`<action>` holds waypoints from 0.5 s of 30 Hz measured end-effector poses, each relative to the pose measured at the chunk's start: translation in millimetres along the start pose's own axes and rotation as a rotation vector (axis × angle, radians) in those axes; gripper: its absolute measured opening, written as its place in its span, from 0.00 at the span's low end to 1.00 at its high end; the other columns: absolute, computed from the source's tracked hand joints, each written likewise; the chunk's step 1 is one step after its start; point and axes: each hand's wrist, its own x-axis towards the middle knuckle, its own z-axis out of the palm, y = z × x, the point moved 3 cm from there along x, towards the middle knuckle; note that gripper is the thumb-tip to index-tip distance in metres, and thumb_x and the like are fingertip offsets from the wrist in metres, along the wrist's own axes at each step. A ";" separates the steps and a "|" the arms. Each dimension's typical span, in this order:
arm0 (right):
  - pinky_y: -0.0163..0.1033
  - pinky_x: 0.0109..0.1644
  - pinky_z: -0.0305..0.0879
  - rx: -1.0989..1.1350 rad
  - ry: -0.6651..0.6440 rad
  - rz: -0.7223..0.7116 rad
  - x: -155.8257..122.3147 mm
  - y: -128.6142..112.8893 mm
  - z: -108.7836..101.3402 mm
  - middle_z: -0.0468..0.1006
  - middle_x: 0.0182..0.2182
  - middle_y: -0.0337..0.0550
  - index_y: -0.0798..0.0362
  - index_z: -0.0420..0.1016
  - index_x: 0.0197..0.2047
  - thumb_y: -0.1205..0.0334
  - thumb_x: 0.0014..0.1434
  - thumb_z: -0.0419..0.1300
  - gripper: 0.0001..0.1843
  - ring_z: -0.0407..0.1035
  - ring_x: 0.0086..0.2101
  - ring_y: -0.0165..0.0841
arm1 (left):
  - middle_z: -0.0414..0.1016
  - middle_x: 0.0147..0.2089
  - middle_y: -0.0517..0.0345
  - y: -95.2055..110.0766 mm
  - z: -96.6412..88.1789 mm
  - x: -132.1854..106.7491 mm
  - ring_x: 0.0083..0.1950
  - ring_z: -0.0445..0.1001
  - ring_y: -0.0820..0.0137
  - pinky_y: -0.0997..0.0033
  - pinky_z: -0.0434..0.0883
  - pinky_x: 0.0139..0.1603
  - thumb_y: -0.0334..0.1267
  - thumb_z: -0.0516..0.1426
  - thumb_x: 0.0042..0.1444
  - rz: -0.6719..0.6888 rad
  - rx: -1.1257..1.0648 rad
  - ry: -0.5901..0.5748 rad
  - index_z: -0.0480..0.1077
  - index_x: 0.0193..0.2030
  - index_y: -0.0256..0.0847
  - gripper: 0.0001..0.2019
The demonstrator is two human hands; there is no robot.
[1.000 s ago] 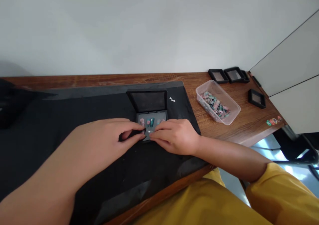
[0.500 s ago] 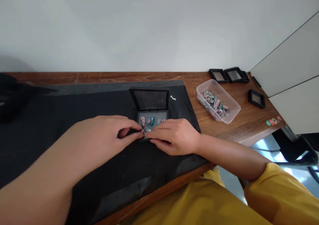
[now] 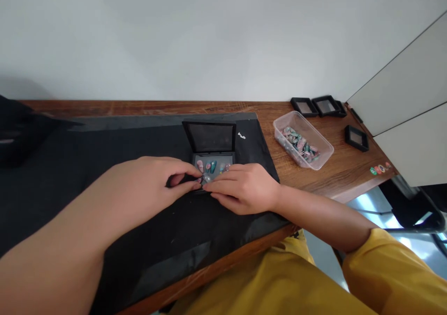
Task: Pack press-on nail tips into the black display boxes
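Black open case (image 3: 213, 155) between and partly beneath both hands (image 3: 146, 184) (image 3: 249, 189)

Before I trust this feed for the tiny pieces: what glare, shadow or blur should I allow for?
Head view: bright glare on the floor at lower right; head view: the dark object at the left edge loses detail; head view: nail-shaped pieces in the open case look soft, fine markings unclear.

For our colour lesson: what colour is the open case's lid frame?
Black: the lid frame, seen in the head view.
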 end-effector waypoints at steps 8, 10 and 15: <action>0.39 0.52 0.73 0.036 -0.061 -0.033 1.5 2.4 0.7 0.85 0.51 0.46 0.53 0.79 0.57 0.61 0.75 0.52 0.17 0.77 0.45 0.33 | 0.83 0.40 0.60 4.9 -1.9 0.0 0.39 0.79 0.60 0.65 0.65 0.36 0.53 0.54 0.55 -0.043 0.015 -0.042 0.82 0.48 0.55 0.20; 0.38 0.52 0.73 0.046 -0.050 -0.047 1.7 2.7 0.6 0.85 0.51 0.45 0.54 0.79 0.56 0.61 0.75 0.52 0.17 0.77 0.45 0.32 | 0.83 0.41 0.61 5.5 -1.9 0.2 0.39 0.79 0.60 0.65 0.65 0.37 0.53 0.54 0.55 -0.052 0.014 -0.056 0.82 0.49 0.55 0.20; 0.36 0.51 0.74 0.040 -0.009 -0.095 1.8 4.6 -5.5 0.85 0.50 0.44 0.53 0.80 0.55 0.61 0.75 0.52 0.16 0.79 0.46 0.30 | 0.82 0.40 0.60 5.6 -2.7 -0.1 0.40 0.79 0.60 0.65 0.65 0.38 0.55 0.52 0.55 -0.046 0.022 -0.068 0.82 0.48 0.55 0.22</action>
